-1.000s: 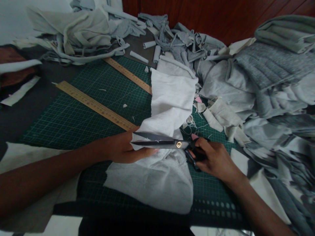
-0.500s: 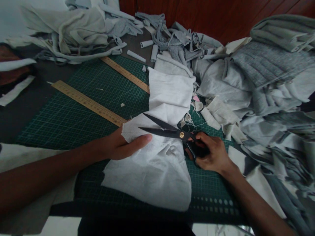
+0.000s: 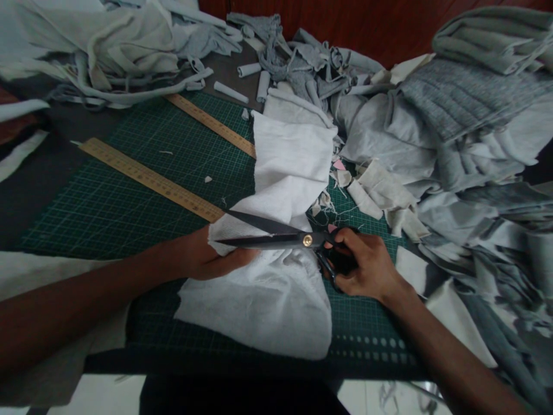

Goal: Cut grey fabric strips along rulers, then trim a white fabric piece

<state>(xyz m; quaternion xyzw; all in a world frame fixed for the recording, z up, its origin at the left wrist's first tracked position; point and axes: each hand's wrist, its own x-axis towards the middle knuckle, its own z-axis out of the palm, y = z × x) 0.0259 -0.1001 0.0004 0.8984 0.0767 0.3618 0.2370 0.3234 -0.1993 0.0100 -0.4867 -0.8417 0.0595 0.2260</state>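
Head view: right hand (image 3: 367, 268) clamped on scissors (image 3: 276, 236), blades parted at 9 o'clock; left hand (image 3: 203, 259) pinching white cloth (image 3: 285, 173); keep the cloth taut; fingers clear.

No word, brand or number can be read anywhere. The two wooden rulers, the nearer ruler (image 3: 149, 178) and the farther ruler (image 3: 209, 122), carry fine scale marks along their edges, but any figures on them are too small and blurred to make out. The green cutting mat (image 3: 108, 202) shows a printed grid of pale lines and, along its near edge, a row of pale dots (image 3: 371, 341); no figures can be told there either. The black scissors (image 3: 276, 237) bear only a plain brass pivot screw, with no marking legible
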